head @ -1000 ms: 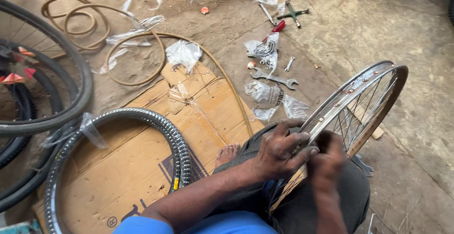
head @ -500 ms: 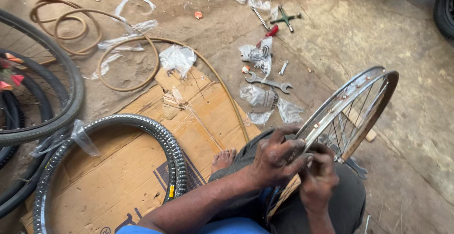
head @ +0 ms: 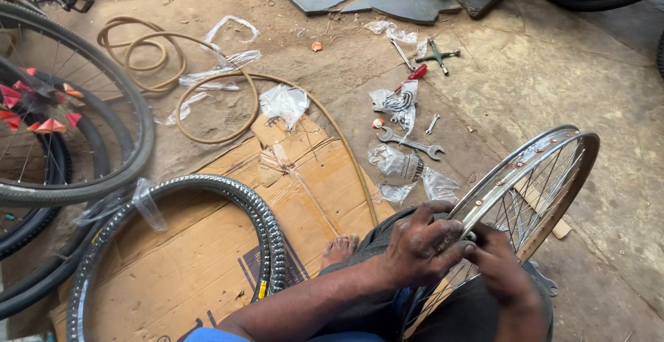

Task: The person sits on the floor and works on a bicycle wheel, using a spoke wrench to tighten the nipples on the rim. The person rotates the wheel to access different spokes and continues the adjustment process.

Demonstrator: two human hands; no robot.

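1. The left hand (head: 422,248) closes around the rim of the shiny metal bicycle wheel with thin spokes (head: 532,176), fingers curled over the top edge.
2. The right hand (head: 501,266) presses against the same rim just beside the left; I cannot tell if it holds some small part.
3. The wheel stands tilted on the person's lap, above the dark trousers (head: 387,235).
4. Compared with 1 second ago, the hands stay at the same place on the rim; the view is lower and the wheel leans a little more to the right, so I judge the work stays at this 1 spot.
5. A black knobby rubber tyre (head: 266,221) lies on the flat brown cardboard (head: 207,273); a grey steel spanner (head: 409,143) is well apart.
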